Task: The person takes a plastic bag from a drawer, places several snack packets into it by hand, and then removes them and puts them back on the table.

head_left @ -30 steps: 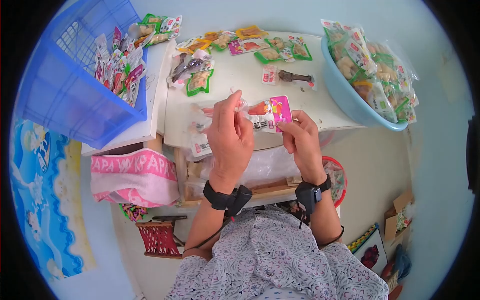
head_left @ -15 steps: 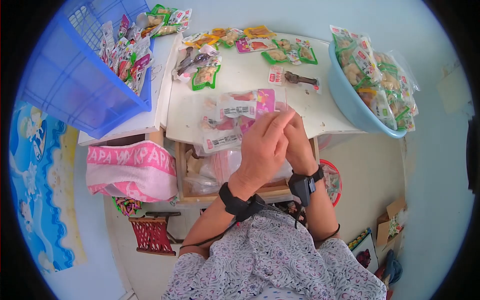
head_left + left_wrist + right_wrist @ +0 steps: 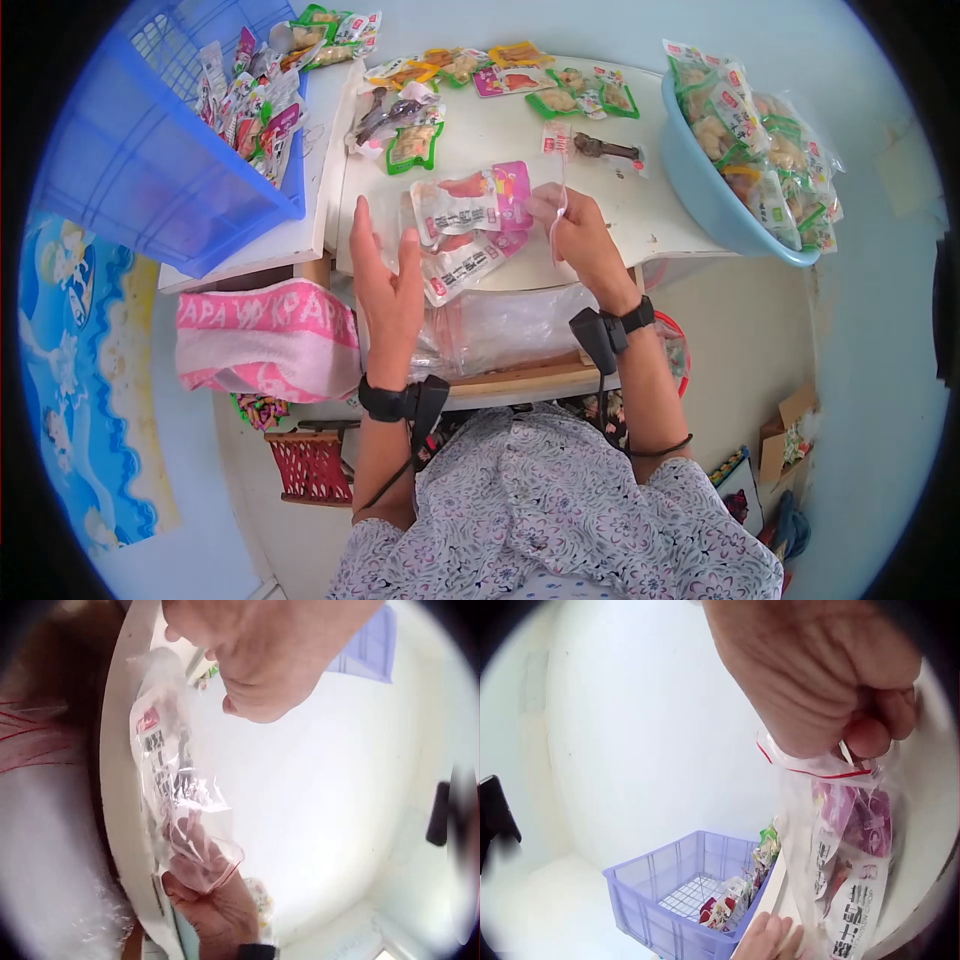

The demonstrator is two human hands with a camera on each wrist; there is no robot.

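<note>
Two pink-and-white snack packets [image 3: 455, 208] lie one above the other in a clear zip bag [image 3: 799, 802] with a red line along its mouth, over the table's front edge. My right hand [image 3: 585, 240] reaches through the bag's mouth, and its fingers show through the plastic in the left wrist view. With curled fingers and thumb it pinches the pink end of the upper packet. My left hand [image 3: 385, 290] is held upright at the bag's left side, fingers straight, thumb apart, holding nothing.
Loose snack packets [image 3: 415, 147] are spread along the back of the white table [image 3: 620, 220]. A blue crate [image 3: 150, 170] with packets stands left, a light blue basin [image 3: 690, 175] of filled bags right. Below is an open drawer [image 3: 520, 378] with clear plastic bags; a pink towel [image 3: 265, 340] hangs beside it.
The packet held between both hands a second ago is now inside the bag on top of another. My left hand has come away to the left and straightened; my right hand has moved into the bag's mouth.
</note>
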